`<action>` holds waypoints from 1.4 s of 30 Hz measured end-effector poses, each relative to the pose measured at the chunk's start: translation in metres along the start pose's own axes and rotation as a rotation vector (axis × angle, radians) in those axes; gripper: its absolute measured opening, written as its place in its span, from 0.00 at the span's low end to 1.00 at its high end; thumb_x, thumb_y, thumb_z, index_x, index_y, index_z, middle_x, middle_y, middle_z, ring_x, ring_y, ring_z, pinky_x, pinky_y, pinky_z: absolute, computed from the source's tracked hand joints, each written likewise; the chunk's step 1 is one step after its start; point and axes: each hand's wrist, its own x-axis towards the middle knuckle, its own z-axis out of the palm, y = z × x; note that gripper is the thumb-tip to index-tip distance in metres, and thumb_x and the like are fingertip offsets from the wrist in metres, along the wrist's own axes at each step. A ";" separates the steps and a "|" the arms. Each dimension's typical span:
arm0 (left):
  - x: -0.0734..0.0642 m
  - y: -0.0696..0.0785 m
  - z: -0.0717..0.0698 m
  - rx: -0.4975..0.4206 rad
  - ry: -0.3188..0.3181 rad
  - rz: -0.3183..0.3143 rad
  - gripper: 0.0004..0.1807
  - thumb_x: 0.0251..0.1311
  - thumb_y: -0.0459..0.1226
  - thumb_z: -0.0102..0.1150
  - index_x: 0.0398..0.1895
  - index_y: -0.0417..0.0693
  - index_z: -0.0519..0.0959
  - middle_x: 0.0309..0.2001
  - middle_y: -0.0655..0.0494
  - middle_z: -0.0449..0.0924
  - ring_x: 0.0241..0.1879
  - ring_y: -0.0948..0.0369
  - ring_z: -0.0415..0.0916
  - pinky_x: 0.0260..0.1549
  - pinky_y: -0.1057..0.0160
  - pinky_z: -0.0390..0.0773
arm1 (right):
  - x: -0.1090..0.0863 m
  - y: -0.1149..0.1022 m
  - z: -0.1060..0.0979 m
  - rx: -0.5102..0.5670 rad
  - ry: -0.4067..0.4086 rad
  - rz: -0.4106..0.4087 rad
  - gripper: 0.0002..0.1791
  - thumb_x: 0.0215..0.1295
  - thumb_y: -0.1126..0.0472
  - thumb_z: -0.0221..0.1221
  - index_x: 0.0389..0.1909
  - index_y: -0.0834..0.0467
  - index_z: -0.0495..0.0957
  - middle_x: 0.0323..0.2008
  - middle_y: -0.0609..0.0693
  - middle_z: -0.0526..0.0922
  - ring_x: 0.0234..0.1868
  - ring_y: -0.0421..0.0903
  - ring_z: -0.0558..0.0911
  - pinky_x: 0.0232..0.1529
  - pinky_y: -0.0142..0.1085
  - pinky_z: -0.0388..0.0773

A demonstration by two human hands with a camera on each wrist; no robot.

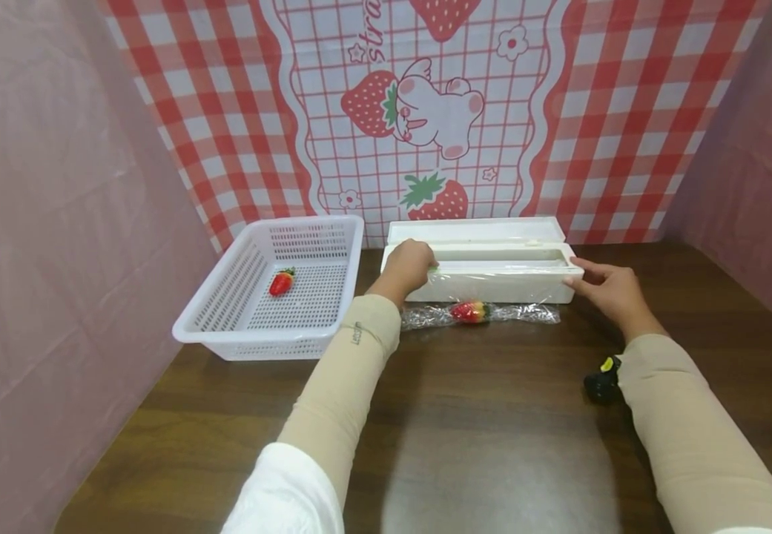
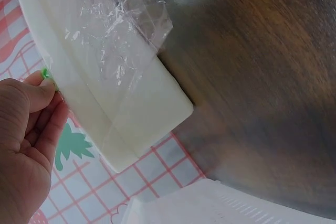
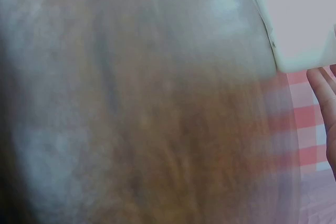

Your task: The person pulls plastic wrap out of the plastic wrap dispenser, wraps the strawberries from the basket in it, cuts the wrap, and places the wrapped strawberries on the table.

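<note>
A long white cling film dispenser [image 1: 486,288] stands at the back of the table with its lid [image 1: 475,230] raised behind it. At its left end my left hand [image 1: 408,267] pinches a small green slide cutter [image 2: 45,73] on the top edge between thumb and finger. My right hand [image 1: 609,291] holds the dispenser's right end, thumb at the front. Clear cling film [image 2: 113,30] hangs over the front face. Before the box lies a toy strawberry [image 1: 469,312] in a strip of film, its left end partly behind my left arm.
To the left stands a white perforated basket [image 1: 268,345] with another toy strawberry [image 1: 282,282] inside. A small black object [image 1: 602,386] with a yellow spot shows beside the right sleeve. A checked strawberry cloth [image 1: 612,104] hangs behind the wooden table [image 1: 492,415].
</note>
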 end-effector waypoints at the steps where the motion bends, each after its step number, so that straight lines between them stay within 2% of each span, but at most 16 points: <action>1: 0.000 0.000 0.000 0.000 -0.003 -0.003 0.12 0.59 0.33 0.64 0.46 0.53 0.86 0.48 0.58 0.85 0.49 0.57 0.79 0.52 0.62 0.76 | 0.000 0.000 0.000 0.001 0.003 -0.001 0.30 0.62 0.50 0.66 0.60 0.62 0.75 0.42 0.71 0.82 0.34 0.45 0.71 0.26 0.22 0.69; 11: -0.001 -0.001 0.000 0.012 -0.003 -0.007 0.12 0.59 0.34 0.64 0.46 0.53 0.86 0.48 0.58 0.85 0.49 0.57 0.79 0.52 0.62 0.76 | 0.000 0.000 0.000 -0.007 -0.009 0.017 0.31 0.62 0.48 0.65 0.62 0.61 0.74 0.45 0.71 0.81 0.37 0.51 0.71 0.27 0.23 0.69; 19: -0.001 -0.004 0.000 0.013 0.005 0.008 0.14 0.58 0.32 0.63 0.46 0.53 0.86 0.48 0.57 0.84 0.50 0.56 0.79 0.54 0.62 0.75 | 0.000 -0.001 0.000 0.006 0.006 -0.003 0.30 0.62 0.50 0.65 0.61 0.62 0.74 0.42 0.70 0.82 0.33 0.43 0.70 0.26 0.23 0.69; 27: -0.003 -0.008 0.000 0.015 0.013 0.013 0.14 0.58 0.32 0.64 0.47 0.54 0.85 0.49 0.58 0.84 0.51 0.56 0.79 0.54 0.62 0.75 | 0.000 0.000 0.001 0.018 0.012 -0.001 0.30 0.62 0.51 0.66 0.61 0.62 0.75 0.44 0.70 0.81 0.32 0.41 0.70 0.25 0.23 0.69; 35: -0.006 -0.009 -0.002 0.026 0.021 0.025 0.12 0.60 0.34 0.63 0.46 0.53 0.86 0.47 0.58 0.85 0.50 0.57 0.80 0.53 0.61 0.76 | -0.001 -0.002 -0.001 -0.007 0.001 0.003 0.31 0.62 0.50 0.65 0.61 0.62 0.74 0.47 0.71 0.80 0.37 0.46 0.71 0.30 0.20 0.67; 42: -0.007 -0.010 -0.002 0.005 0.011 -0.006 0.11 0.61 0.35 0.63 0.46 0.53 0.86 0.48 0.57 0.85 0.50 0.56 0.79 0.54 0.60 0.76 | -0.001 -0.003 -0.001 -0.003 -0.008 0.011 0.31 0.62 0.48 0.65 0.62 0.62 0.73 0.49 0.71 0.79 0.39 0.49 0.72 0.31 0.21 0.67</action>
